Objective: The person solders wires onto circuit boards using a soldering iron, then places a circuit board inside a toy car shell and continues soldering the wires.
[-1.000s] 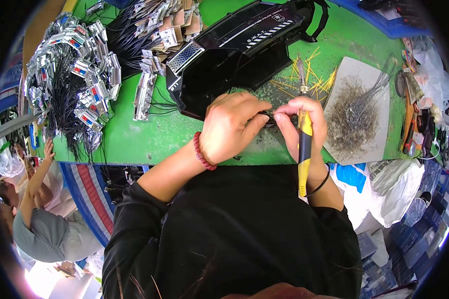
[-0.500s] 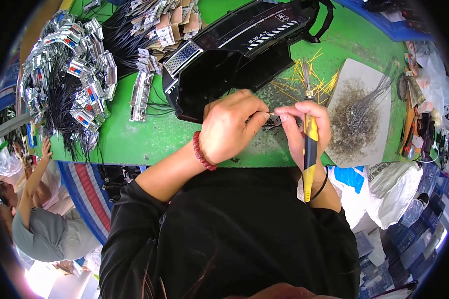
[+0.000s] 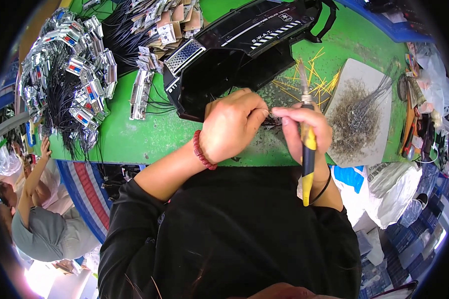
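Observation:
My right hand (image 3: 315, 130) is closed round a yellow and black soldering iron (image 3: 308, 163), its metal tip pointing away from me. The thumb and forefinger of that hand reach toward my left hand (image 3: 233, 118), whose fingertips are pinched together. Something thin, perhaps a wire end, shows between the two hands, too small to make out. Just beyond my left hand lies a black plastic toy vehicle shell (image 3: 264, 32), its hollow side facing me. The left fingers partly cover the shell's near edge.
Chrome light-bar parts (image 3: 87, 82) with black wires heap at the left; one chrome piece (image 3: 140, 94) lies beside the shell. Small circuit boards (image 3: 167, 34) pile behind. Yellow sticks (image 3: 329, 82) and a soiled grey board (image 3: 379, 79) with thin wires lie right. Another person (image 3: 45, 229) is at far left.
The soldering iron has shifted slightly toward me and to the left in my right hand, and its fingers have closed in a little. My left hand stays nearly still.

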The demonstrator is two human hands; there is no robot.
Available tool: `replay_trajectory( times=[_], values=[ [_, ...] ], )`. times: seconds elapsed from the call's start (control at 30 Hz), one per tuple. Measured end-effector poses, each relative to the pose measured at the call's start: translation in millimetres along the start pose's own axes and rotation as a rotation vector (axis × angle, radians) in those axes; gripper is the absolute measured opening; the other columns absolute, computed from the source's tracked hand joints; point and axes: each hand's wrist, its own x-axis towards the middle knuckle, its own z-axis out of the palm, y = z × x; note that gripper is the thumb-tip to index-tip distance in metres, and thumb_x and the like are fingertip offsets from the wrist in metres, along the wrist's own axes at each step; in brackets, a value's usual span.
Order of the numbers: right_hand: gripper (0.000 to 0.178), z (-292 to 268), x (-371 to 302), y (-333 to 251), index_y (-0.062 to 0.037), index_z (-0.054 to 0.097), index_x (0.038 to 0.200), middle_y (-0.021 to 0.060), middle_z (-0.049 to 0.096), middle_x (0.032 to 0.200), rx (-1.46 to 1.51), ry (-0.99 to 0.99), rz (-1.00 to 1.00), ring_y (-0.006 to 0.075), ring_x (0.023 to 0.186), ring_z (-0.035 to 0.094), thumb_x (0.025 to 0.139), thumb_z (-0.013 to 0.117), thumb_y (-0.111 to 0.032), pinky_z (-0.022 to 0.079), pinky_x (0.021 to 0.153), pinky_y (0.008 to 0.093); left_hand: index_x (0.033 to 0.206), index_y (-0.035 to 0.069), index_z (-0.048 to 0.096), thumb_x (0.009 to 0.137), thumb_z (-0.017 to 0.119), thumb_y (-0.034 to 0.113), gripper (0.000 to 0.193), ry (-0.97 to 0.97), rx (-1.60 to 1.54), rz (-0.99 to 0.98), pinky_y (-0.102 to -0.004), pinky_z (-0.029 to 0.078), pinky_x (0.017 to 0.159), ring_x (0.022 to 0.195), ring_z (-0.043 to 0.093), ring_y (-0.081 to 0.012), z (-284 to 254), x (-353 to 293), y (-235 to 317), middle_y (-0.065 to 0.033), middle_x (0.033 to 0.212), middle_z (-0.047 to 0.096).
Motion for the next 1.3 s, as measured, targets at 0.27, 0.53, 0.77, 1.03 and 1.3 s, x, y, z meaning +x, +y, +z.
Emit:
replay_trajectory(
  times=[0.27,0.53,0.77,1.03,1.3],
  values=[
    [0.027,-4,-14,-6,-0.0015,0.045,0.112,0.0185,0.068,0.094,0.076,-0.109,0.183,0.0201,0.086,0.068,0.089,0.056,0.009,0.053,0.075,0.0291,0.080,-0.001,0.062,0.084,0.064,0.001,0.004,-0.029,-0.067,0.006,-0.0322,0.046,0.061,0.067,0.058,-0.0245,-3,1,1,-0.0107,0.074,0.059],
    [0.028,4,-13,-3,-0.0025,0.052,0.107,0.0134,0.072,0.090,0.200,0.139,0.156,0.0132,0.074,0.065,0.084,0.062,0.009,0.051,0.065,0.0242,0.079,-0.001,0.062,0.085,0.063,0.004,0.008,-0.085,-0.050,-0.005,-0.0343,0.047,0.061,0.067,0.059,-0.0269,-6,1,1,-0.0121,0.072,0.059],
    [0.029,-4,-15,0,-0.0027,0.046,0.110,0.0179,0.069,0.091,0.000,-0.093,0.020,0.0193,0.082,0.067,0.087,0.059,0.009,0.051,0.078,0.0308,0.079,-0.001,0.061,0.086,0.062,0.006,0.010,-0.115,-0.077,-0.021,-0.0348,0.047,0.062,0.068,0.059,-0.0277,-6,1,-2,-0.0124,0.072,0.059],
    [0.027,7,-20,-5,-0.0013,0.053,0.106,0.0147,0.071,0.093,0.262,0.095,0.278,0.0176,0.077,0.066,0.083,0.066,0.006,0.053,0.069,0.0273,0.079,-0.001,0.062,0.086,0.062,0.007,0.010,-0.161,-0.104,-0.009,-0.0353,0.046,0.062,0.067,0.058,-0.0278,-8,1,-3,-0.0119,0.072,0.059],
    [0.029,-6,-4,-2,-0.0046,0.054,0.104,0.0147,0.072,0.089,-0.139,-0.089,-0.139,0.0199,0.070,0.063,0.080,0.065,0.008,0.048,0.064,0.0306,0.077,0.000,0.061,0.086,0.062,0.008,0.012,-0.103,-0.003,-0.029,-0.0370,0.046,0.059,0.067,0.060,-0.0311,-5,1,-2,-0.0138,0.071,0.059]
  ],
)
